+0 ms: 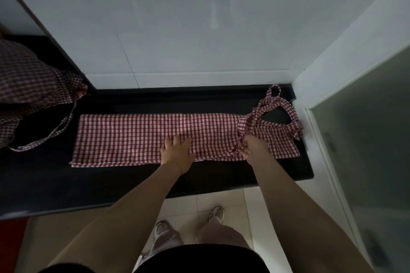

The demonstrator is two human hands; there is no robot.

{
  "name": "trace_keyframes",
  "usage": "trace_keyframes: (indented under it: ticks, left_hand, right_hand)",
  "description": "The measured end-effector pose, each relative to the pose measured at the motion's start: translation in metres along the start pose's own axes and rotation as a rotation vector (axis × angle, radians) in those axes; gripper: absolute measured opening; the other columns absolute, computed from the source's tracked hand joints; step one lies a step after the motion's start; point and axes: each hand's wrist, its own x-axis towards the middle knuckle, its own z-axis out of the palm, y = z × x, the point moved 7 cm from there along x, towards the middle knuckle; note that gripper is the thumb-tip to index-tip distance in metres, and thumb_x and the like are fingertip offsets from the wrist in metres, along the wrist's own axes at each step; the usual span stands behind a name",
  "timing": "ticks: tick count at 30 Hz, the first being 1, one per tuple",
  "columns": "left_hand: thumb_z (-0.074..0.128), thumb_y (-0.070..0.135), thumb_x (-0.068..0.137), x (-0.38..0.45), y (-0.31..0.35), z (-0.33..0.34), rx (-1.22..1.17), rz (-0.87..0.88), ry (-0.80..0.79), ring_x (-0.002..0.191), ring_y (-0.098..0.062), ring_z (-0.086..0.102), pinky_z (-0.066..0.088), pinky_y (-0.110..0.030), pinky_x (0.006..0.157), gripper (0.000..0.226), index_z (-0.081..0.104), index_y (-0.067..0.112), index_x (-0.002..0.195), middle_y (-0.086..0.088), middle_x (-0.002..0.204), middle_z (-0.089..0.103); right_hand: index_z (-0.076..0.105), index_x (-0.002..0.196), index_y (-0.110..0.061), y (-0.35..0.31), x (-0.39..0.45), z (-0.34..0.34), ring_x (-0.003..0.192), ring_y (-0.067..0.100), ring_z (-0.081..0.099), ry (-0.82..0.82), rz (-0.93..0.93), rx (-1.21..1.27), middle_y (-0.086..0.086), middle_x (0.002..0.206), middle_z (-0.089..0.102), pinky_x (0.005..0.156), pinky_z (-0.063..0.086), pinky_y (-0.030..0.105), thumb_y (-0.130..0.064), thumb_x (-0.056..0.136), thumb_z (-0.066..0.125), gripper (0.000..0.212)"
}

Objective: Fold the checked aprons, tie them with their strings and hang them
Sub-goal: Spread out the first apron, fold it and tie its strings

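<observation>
A red-and-white checked apron (124, 137) lies folded into a long strip across the black counter (111, 184). My left hand (177, 150) presses flat on its middle near the front edge, fingers spread. My right hand (253, 147) pinches the apron's strings (244, 128) where they cross the strip near its right end. The neck loop and string ends (279, 104) lie bunched at the far right. A second checked apron (33, 86) sits in a loose heap at the left, with one string (57, 128) trailing toward the folded strip.
A white tiled wall (199, 29) rises behind the counter. A white wall corner and a frosted glass panel (366, 128) close off the right side. My feet stand on the pale tiled floor (221, 204) in front of the counter.
</observation>
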Motion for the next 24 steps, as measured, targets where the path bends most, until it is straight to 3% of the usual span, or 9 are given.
trace_keyframes:
  ticks: [3,5,7,9,12,15,18,21,24]
  left_hand:
    - [0.046,0.057,0.095,0.004,0.008,0.000,0.028,-0.062,-0.011,0.146,-0.046,0.004,0.026,-0.058,0.115,0.070,0.013,0.035,0.153,-0.013,0.161,0.004]
    - [0.049,0.056,0.094,0.007,0.013,0.002,0.039,-0.089,-0.011,0.145,-0.048,0.003,0.026,-0.059,0.114,0.073,0.012,0.034,0.153,-0.014,0.161,0.001]
    - [0.051,0.055,0.093,0.009,0.013,0.004,0.040,-0.112,-0.010,0.145,-0.049,0.002,0.026,-0.061,0.114,0.075,0.010,0.034,0.152,-0.014,0.161,-0.001]
    - [0.053,0.055,0.092,0.011,0.018,0.005,0.059,-0.125,-0.013,0.145,-0.049,0.001,0.024,-0.062,0.114,0.079,0.008,0.033,0.153,-0.015,0.161,-0.002]
    - [0.056,0.059,0.088,0.014,0.019,0.008,0.071,-0.153,-0.014,0.144,-0.051,0.000,0.021,-0.064,0.114,0.085,0.006,0.032,0.152,-0.016,0.160,-0.004]
    - [0.059,0.060,0.086,0.017,0.025,0.009,0.075,-0.171,-0.015,0.144,-0.053,0.001,0.024,-0.063,0.113,0.089,0.006,0.030,0.151,-0.018,0.159,-0.002]
    - [0.061,0.060,0.085,0.020,0.028,0.008,0.071,-0.199,-0.029,0.143,-0.053,0.002,0.030,-0.063,0.111,0.091,0.006,0.029,0.151,-0.018,0.158,-0.001]
    - [0.063,0.056,0.086,0.023,0.030,0.008,0.054,-0.227,-0.039,0.143,-0.054,0.001,0.030,-0.063,0.110,0.089,0.009,0.027,0.151,-0.019,0.158,-0.001]
    - [0.054,0.052,0.092,0.024,0.033,0.004,0.051,-0.254,-0.001,0.143,-0.050,0.008,0.032,-0.061,0.109,0.075,0.016,0.024,0.150,-0.021,0.157,0.006]
  right_hand:
    - [0.056,0.128,0.005,-0.015,0.004,-0.011,0.072,0.020,0.058,-0.018,-0.003,0.139,0.014,0.085,0.060,0.084,0.056,0.045,0.003,0.091,0.049,0.037]
    - [0.052,0.132,0.008,-0.030,0.009,-0.032,0.063,0.018,0.056,0.051,-0.096,0.113,0.009,0.079,0.056,0.088,0.055,0.047,-0.005,0.094,0.050,0.040]
    - [0.050,0.133,0.001,-0.040,0.007,-0.059,0.076,0.021,0.062,0.219,-0.213,0.075,0.010,0.099,0.062,0.072,0.056,0.038,-0.009,0.093,0.056,0.042]
    - [0.043,0.135,-0.006,-0.049,-0.003,-0.092,0.090,0.023,0.058,0.422,-0.346,0.024,0.013,0.118,0.057,0.070,0.047,0.031,-0.006,0.092,0.057,0.045]
    - [0.034,0.140,-0.017,-0.041,-0.010,-0.119,0.091,0.026,0.053,0.540,-0.503,-0.407,0.020,0.133,0.044,0.070,0.044,0.034,-0.005,0.095,0.054,0.051]
    - [0.030,0.145,-0.015,-0.003,0.013,-0.134,0.098,0.032,0.059,0.406,-0.401,-1.040,0.022,0.144,0.034,0.074,0.048,0.035,-0.006,0.097,0.050,0.053]
    - [0.027,0.150,-0.004,0.023,0.022,-0.121,0.102,0.018,0.065,-0.025,-0.275,-1.212,0.018,0.146,0.043,0.099,0.052,0.038,-0.024,0.103,0.038,0.052]
    - [0.045,0.139,-0.003,0.016,0.007,-0.133,0.118,0.028,0.057,0.070,-0.105,-1.496,0.015,0.134,0.054,0.098,0.049,0.036,-0.020,0.098,0.053,0.046]
    - [0.058,0.113,-0.006,-0.002,0.003,-0.122,0.103,0.027,0.060,0.112,-0.167,-1.487,0.013,0.118,0.062,0.088,0.050,0.035,-0.019,0.097,0.055,0.020]
